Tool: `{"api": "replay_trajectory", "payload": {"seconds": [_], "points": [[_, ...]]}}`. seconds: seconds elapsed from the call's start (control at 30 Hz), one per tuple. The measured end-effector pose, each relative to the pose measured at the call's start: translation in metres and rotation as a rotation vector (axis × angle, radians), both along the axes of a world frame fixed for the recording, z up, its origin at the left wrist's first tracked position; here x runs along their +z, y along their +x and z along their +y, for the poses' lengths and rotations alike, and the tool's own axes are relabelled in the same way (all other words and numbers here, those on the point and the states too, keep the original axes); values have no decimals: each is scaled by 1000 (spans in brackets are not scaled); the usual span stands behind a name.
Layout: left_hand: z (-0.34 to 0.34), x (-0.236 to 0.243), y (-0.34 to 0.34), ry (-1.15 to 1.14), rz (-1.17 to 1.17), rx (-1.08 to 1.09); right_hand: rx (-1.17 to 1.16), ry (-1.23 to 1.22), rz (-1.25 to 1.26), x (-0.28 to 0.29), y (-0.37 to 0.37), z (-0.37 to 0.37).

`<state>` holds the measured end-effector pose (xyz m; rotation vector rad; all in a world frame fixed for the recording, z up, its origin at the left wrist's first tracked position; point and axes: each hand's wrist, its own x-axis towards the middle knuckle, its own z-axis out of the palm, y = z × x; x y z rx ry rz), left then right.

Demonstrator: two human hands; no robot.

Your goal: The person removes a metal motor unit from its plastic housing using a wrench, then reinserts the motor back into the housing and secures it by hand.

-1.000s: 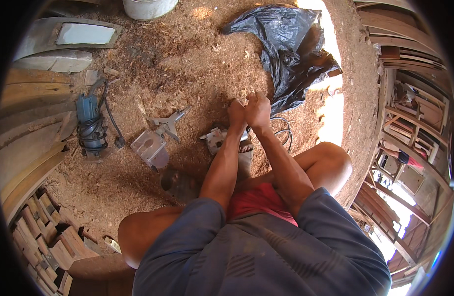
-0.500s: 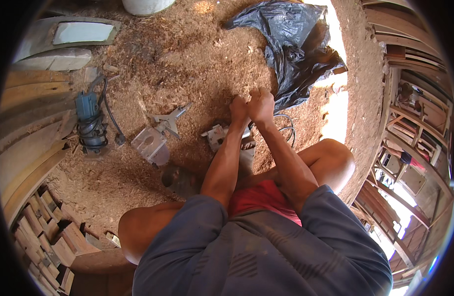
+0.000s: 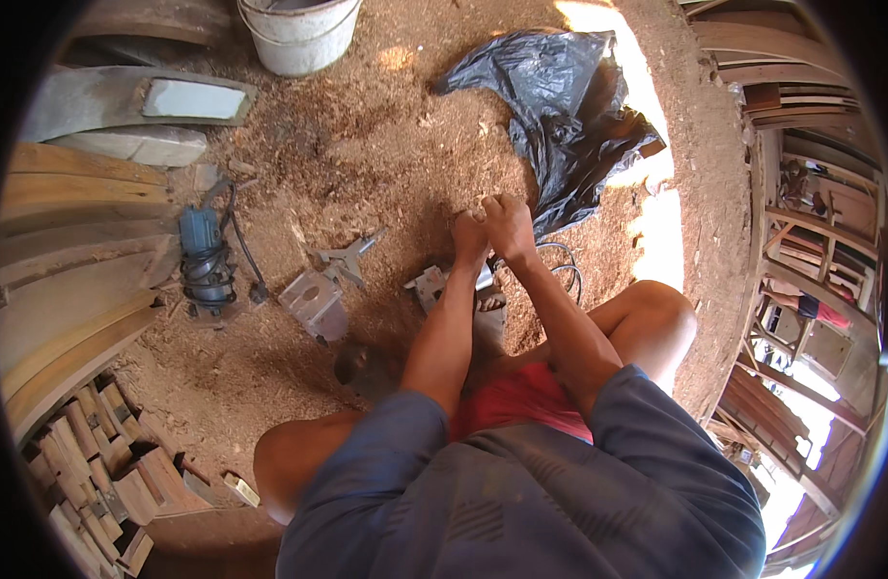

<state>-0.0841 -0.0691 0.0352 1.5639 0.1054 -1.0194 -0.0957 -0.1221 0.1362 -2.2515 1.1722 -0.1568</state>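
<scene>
While both hands (image 3: 490, 230) pinch one small pale scrap, sawdust floor (image 3: 367, 145) spreads beneath, planks (image 3: 68, 280) alongside.

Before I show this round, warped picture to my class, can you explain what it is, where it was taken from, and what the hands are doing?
A wide lens worn on a person's head looks down, so straight edges curve. The forearms come up from below. The left hand and right hand meet over a sawdust-covered floor, pinching something too small to tell. Beneath them lies a grey metal tool. To the left are a blue power tool and a metal base; above, a black plastic bag and a white bucket.
</scene>
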Motion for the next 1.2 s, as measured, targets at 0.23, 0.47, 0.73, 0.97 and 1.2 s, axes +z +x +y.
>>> {"api": "replay_trajectory", "payload": {"seconds": [0.23, 0.47, 0.73, 0.97, 1.2], "points": [[6, -5, 55, -18, 88, 158, 110, 29, -162, 80, 41, -10], [38, 52, 140, 408, -793, 117, 395, -288, 200, 49, 39, -21], [86, 68, 128, 225, -296, -1100, 413, 376, 327, -49, -50, 18], [106, 76, 108, 170, -294, -1287, 428, 305, 174, 8, -17, 19], [124, 86, 143, -565, -52, -602, 554, 212, 221, 137, 81, 39]]}}
